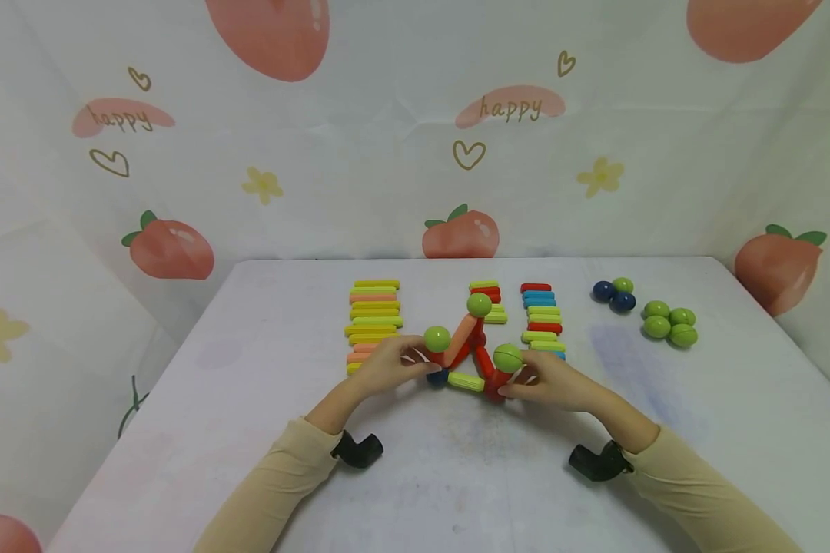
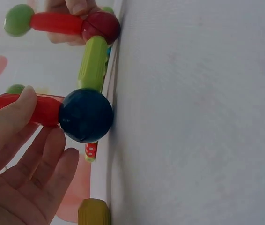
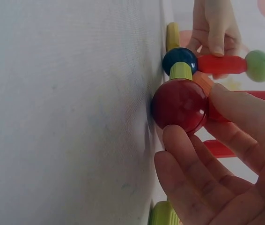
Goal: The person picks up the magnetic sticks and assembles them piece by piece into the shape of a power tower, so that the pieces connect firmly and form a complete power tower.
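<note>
A magnetic stick-and-ball frame stands on the table between the hands. My left hand (image 1: 390, 363) pinches an upright red rod (image 2: 47, 110), which sits on a dark blue ball (image 2: 86, 115). On the other side my right hand (image 1: 560, 382) grips a second upright red rod (image 2: 57, 23), with a fingertip against the red ball (image 3: 179, 105) under it. A yellow-green rod (image 1: 466, 381) joins the two balls along the front. Green balls (image 1: 508, 358) top the uprights. An orange rod (image 1: 460, 339) slants toward the rear green ball (image 1: 479, 305).
Behind the left hand lies a column of yellow, green and orange rods (image 1: 376, 313). Two more groups of rods (image 1: 542, 311) lie behind the frame and right of it. Loose green balls (image 1: 657, 326) and dark blue balls (image 1: 622, 302) rest at the back right.
</note>
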Demonstrator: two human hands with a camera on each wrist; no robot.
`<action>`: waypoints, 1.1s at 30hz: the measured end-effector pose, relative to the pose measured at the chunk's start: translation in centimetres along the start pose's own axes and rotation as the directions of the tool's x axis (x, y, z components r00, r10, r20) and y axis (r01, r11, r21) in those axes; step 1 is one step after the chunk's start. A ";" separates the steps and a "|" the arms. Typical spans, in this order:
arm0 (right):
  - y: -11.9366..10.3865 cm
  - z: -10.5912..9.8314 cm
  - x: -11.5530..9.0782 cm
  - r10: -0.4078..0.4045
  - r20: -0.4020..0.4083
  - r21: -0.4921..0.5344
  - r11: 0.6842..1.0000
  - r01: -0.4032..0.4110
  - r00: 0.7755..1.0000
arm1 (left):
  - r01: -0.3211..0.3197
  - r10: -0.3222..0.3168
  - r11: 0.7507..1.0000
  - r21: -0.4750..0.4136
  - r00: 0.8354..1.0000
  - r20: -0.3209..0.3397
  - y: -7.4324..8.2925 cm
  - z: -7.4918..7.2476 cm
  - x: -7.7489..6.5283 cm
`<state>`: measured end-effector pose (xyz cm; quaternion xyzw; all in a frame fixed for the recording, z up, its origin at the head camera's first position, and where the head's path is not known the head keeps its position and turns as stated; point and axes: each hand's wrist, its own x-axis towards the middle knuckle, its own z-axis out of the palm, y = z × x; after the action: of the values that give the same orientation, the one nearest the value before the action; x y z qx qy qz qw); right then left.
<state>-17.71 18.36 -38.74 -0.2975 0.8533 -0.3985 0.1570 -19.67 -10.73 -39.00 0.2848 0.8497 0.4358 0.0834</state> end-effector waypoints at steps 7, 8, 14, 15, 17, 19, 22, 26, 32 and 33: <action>0.2 0.0 0.1 0.023 0.008 -0.005 1.000 -0.023 1.000 | 0.087 -0.088 0.992 0.095 0.996 0.006 0.1 -2.5 -0.7; 0.2 0.0 0.1 0.022 0.007 -0.006 1.000 -0.022 1.000 | 0.091 -0.093 0.988 0.126 0.996 0.006 -0.1 -2.9 -0.9; 0.2 0.0 0.0 0.018 -0.004 -0.011 1.000 -0.018 1.000 | 0.127 -0.139 0.964 0.235 0.990 0.036 -1.2 -3.7 -1.8; 0.2 0.0 0.0 0.016 -0.005 -0.012 1.000 -0.016 1.000 | 0.131 -0.145 0.960 0.249 0.989 0.039 -1.2 -3.7 -1.8; 0.2 0.0 0.0 0.011 -0.006 -0.015 1.000 -0.011 1.000 | 0.135 -0.153 0.950 0.281 0.987 0.043 -1.1 -3.5 -1.9; 0.1 -0.1 0.0 0.011 -0.006 -0.016 1.000 -0.011 1.000 | 0.126 -0.151 0.935 0.331 0.987 0.049 -1.0 -3.4 -1.9; 0.0 -0.1 0.0 0.009 -0.003 -0.015 1.000 -0.009 1.000 | 0.103 -0.139 0.913 0.395 0.988 0.064 -0.7 -3.4 -1.8; -0.1 -0.1 0.0 0.011 -0.001 -0.015 1.000 -0.011 1.000 | 0.063 -0.088 0.929 0.365 0.995 0.050 0.1 -3.9 -2.0; 0.0 -0.1 0.0 0.010 0.000 -0.026 1.000 -0.010 1.000 | -0.051 0.069 0.982 0.182 0.993 -0.094 2.6 -5.4 -2.4; 0.0 -0.1 0.0 0.013 -0.001 -0.027 1.000 -0.013 1.000 | -0.078 0.099 0.984 0.159 0.987 -0.128 3.1 -5.5 -2.4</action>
<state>-17.80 18.43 -38.66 -0.2938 0.8605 -0.3862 0.1551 -18.54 -14.49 -33.47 0.2977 0.8708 0.3909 -0.0161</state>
